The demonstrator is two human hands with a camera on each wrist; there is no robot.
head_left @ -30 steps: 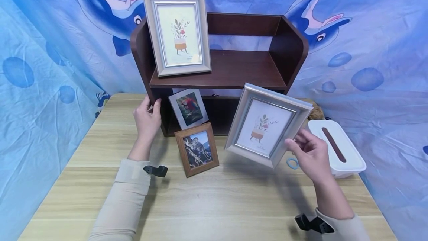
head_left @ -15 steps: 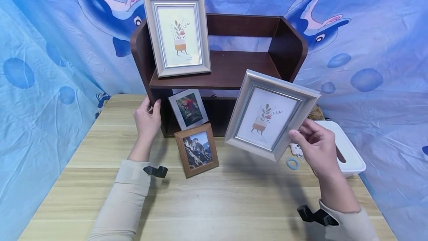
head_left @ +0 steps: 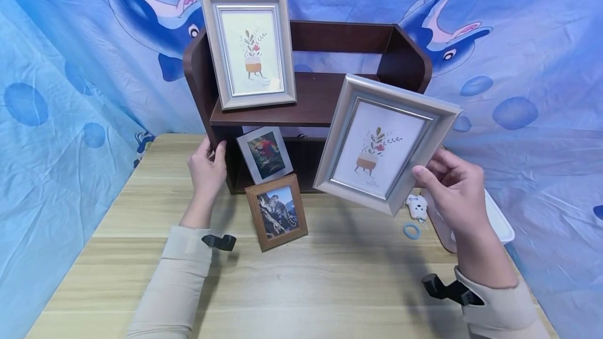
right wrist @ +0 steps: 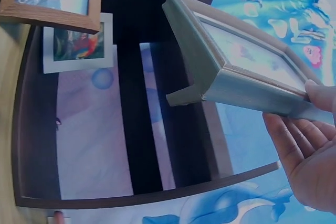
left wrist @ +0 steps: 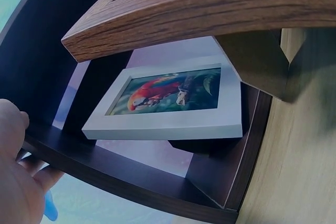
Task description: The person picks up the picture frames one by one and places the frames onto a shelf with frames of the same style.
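Note:
My right hand (head_left: 454,192) pinches a silver-grey picture frame (head_left: 325,171) by its lower right edge, thumb on the front. The frame is tilted and held in the air before the right part of the dark brown shelf (head_left: 339,30); its fold-out back stand (right wrist: 184,96) shows in the right wrist view. With thumb and fingers, my left hand (head_left: 207,169) grips the front edge of the shelf's left side panel. A matching picture frame (head_left: 209,51) stands on the upper board at left. Below it, a white frame with a parrot picture (head_left: 266,153) leans inside the lower level.
A wooden frame with a leopard picture (head_left: 278,211) stands on the table (head_left: 282,297) before the shelf. At right lie a blue ring (head_left: 412,231) and a small white animal-faced item (head_left: 417,208). My right hand partly covers a white box (head_left: 500,219).
My right hand has lifted the silver-grey picture frame upward and slightly right, from before the lower level to overlapping the upper board. The white animal-faced item came into sight. My left hand stays put.

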